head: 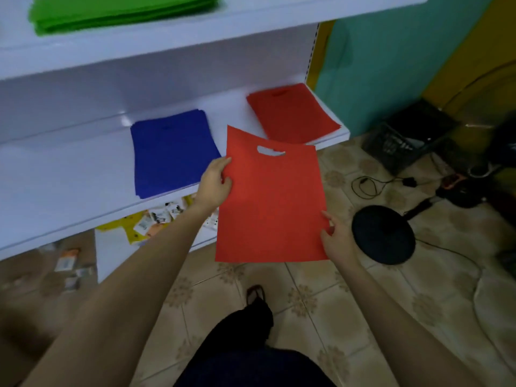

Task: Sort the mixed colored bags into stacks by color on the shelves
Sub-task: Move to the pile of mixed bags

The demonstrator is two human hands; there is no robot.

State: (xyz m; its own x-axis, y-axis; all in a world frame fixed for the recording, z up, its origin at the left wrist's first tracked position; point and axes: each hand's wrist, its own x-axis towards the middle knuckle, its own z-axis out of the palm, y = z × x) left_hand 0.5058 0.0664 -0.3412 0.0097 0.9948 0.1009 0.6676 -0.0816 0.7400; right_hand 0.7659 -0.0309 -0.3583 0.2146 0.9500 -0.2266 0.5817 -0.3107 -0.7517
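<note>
Dark trousers (251, 364) fill the bottom edge of the view, with one sandalled foot (255, 294) planted on the patterned floor tiles (312, 303). Two bare forearms reach forward from either side. Between them a flat red bag (270, 208) with a cut-out handle slot near its top hangs in the air, tilted slightly, in front of the lower shelf (69, 196) and overlapping its front edge. The left hand (216, 181) pinches the bag's left edge, thumb on the front face and fingers curled behind. The right hand (336, 236) grips the lower right edge, thumb and a fingertip showing on the front.

On that lower shelf a blue stack (173, 152) lies flat just left of the held bag, and a red stack (290, 113) sits at the shelf's right end, just beyond the bag's top corner. A green stack (122, 11) rests on the upper shelf (167, 43), well apart from the others.

Under the lower shelf, small printed packets (159, 219) lie scattered on a yellow sheet, with more on the floor to the left. Right of the bag, a round black stand base (382, 234) sits on the tiles close to the right hand, cables (371, 185) trail beyond it, and a dark crate (405, 141) stands against the teal wall (391, 57).
</note>
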